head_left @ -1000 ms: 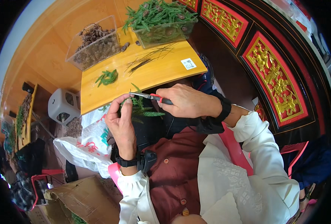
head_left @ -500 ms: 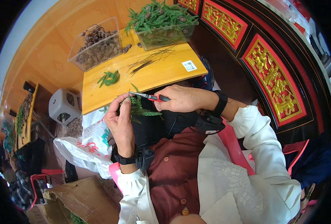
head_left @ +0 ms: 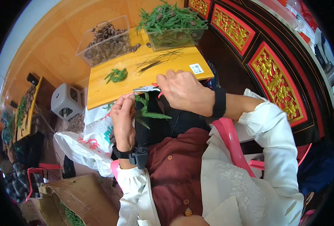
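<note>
My left hand [head_left: 123,119] is closed, its thumb and fingers pinching a green needle-leaved sprig [head_left: 147,112] just off the table's front edge. The sprig's fronds spread to the right, over my dark-clad lap. In my right hand [head_left: 185,92] is a pair of needle-nose pliers [head_left: 147,89] with red grips. Their jaws point left and meet the stem end at my left fingertips; whether they bite a wire there is too small to tell. On the yellow table [head_left: 104,94] lie another green sprig [head_left: 116,75] and a loose bunch of thin dark wires [head_left: 153,64].
At the back of the table stand a clear bin [head_left: 84,56] of pine cones and a clear bin [head_left: 174,42] heaped with green sprigs. A grey stool [head_left: 65,101], white plastic bag [head_left: 80,150] and cardboard box [head_left: 84,192] are at left. Carved panels [head_left: 276,84] line the right.
My right hand has rolled over with the pliers, its knuckles now higher and its wrist turned. The pliers' jaws stay at my left fingertips. The whole view has shifted slightly.
</note>
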Tool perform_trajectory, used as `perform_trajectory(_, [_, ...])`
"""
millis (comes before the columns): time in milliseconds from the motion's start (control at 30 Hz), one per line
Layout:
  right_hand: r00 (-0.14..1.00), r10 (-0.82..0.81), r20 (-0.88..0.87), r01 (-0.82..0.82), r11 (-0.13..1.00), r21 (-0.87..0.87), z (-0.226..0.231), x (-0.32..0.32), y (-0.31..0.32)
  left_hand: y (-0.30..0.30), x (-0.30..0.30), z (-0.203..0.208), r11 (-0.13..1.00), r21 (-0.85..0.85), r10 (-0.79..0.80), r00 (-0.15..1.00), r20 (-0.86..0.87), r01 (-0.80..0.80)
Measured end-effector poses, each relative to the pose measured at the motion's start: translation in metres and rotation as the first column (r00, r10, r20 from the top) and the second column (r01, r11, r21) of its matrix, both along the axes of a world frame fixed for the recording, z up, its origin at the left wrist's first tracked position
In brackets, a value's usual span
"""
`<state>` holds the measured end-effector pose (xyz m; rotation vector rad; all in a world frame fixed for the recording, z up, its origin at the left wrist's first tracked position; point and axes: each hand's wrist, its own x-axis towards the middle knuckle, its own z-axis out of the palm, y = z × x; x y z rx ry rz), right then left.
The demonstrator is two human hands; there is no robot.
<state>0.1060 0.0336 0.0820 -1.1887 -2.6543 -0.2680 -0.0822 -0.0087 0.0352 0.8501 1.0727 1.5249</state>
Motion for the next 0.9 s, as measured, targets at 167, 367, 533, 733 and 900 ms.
perform_trajectory(167, [0.951,-0.213,0.224,0.028,0.782,0.623,-0.017,-0.023,0.000,0.004,0.007,-0.012,0.999,-0.039,-0.018,1.000,0.001,0.018])
perform_trajectory(367, [0.969,-0.084,0.233,-0.039,0.877,0.479,0.013,-0.024,0.004,0.012,0.003,-0.021,0.996,0.050,0.080,0.997,-0.005,-0.080])
perform_trajectory(533, [0.986,-0.009,-0.164,-0.039,0.958,-0.286,0.016,0.002,-0.001,0.010,0.002,-0.013,0.994,0.103,0.036,0.999,-0.029,-0.033])
perform_trajectory(733, [0.976,-0.086,-0.199,-0.042,0.826,-0.562,0.015,0.014,0.007,0.006,0.018,-0.016,0.984,0.175,0.034,0.998,-0.058,-0.023])
perform_trajectory(900, [0.988,-0.047,-0.145,-0.053,0.785,-0.617,0.012,0.020,0.010,0.004,0.029,-0.015,0.982,0.187,0.054,0.996,-0.072,-0.040])
